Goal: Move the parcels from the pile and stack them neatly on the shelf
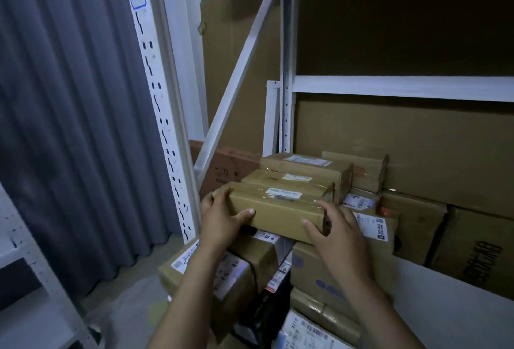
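A long brown cardboard parcel (pixel 274 209) with a white label on top is held level between both hands. My left hand (pixel 222 219) grips its left end, fingers over the top corner and thumb on the front face. My right hand (pixel 338 230) grips its right end. Directly behind it lie two similar long parcels (pixel 292 179), side by side on the white metal shelf (pixel 403 86). Below my hands is a pile of labelled parcels (pixel 244 273), partly hidden by my forearms.
More brown boxes (pixel 417 218) stand on the shelf to the right. A perforated white upright (pixel 164 115) and a diagonal brace (pixel 242 70) frame the left side. A grey curtain (pixel 69 112) hangs at left. Flat cardboard sheets (pixel 236 70) lean at the back.
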